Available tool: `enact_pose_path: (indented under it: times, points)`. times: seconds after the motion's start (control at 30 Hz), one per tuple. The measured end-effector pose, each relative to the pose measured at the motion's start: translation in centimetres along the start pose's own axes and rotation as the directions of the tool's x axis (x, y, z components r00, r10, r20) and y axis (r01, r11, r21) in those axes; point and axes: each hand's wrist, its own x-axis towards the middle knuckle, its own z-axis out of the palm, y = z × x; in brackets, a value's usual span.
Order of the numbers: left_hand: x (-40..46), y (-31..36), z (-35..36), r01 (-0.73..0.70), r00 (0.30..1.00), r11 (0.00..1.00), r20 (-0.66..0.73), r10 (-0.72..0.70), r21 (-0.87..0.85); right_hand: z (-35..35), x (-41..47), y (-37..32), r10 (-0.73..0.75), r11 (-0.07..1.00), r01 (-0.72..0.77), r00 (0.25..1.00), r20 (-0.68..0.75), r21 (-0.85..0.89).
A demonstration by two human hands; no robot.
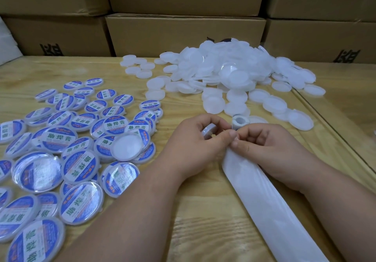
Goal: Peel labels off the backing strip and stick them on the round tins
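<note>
My left hand point(195, 145) grips a plain white round tin point(208, 132), held on edge between curled fingers and thumb. My right hand point(262, 149) pinches the top end of the white backing strip point(264, 200), fingertips meeting my left thumb. The strip runs from the hands down to the lower right. A small grey roll core point(239, 121) stands just beyond the fingertips. Whether a label is lifted is hidden by the fingers. Labelled tins point(59, 139) with blue and white stickers lie spread on the left. A heap of unlabelled white tins point(223, 74) sits at the back.
The wooden table point(203, 221) has a seam with a raised edge point(325, 123) running along the right. Stacked cardboard boxes point(183, 33) form a wall behind the table. One unlabelled tin point(127, 146) lies among the labelled ones.
</note>
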Motion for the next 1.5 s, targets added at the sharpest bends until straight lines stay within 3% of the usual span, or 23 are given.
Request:
enact_pose_path:
  times: [0.17,0.33,0.57,0.67,0.83,1.07,1.3,1.5]
  points:
    - [-0.1,-0.1,0.0,-0.001,1.0,1.0,0.012,0.001,0.029,0.0,0.0,0.1,-0.004,1.0,0.004,1.0,-0.007,-0.024]
    - [-0.1,0.0,-0.3,-0.003,0.997,1.0,-0.075,0.002,-0.009,0.0,0.2,0.3,-0.017,1.0,0.017,1.0,0.008,-0.026]
    - [0.3,0.3,-0.6,0.036,0.955,0.972,-0.279,-0.102,-0.23,-0.1,0.1,0.2,0.026,0.997,-0.026,1.0,0.001,0.073]
    - [0.3,0.3,-0.9,0.021,0.948,0.964,-0.302,-0.103,-0.265,0.0,0.2,0.5,0.002,0.998,0.004,0.996,-0.089,0.069]
    - [0.2,0.4,-0.8,0.019,0.965,0.97,-0.248,-0.08,-0.242,0.9,0.3,1.1,-0.272,0.962,0.257,0.917,-0.293,-0.088]
    - [-0.1,0.5,-0.7,0.021,0.99,0.985,-0.136,-0.045,-0.171,1.6,0.4,0.7,-0.558,0.814,0.449,0.781,-0.28,-0.368]
    - [-0.1,0.6,-0.4,-0.083,0.995,0.927,-0.088,0.055,-0.366,1.9,0.1,0.3,-0.533,0.841,0.445,0.778,-0.332,-0.307]
    - [0.0,0.2,-0.2,-0.048,0.998,0.817,-0.066,0.012,-0.575,1.9,-0.2,0.0,-0.523,0.851,0.455,0.778,-0.349,-0.262]
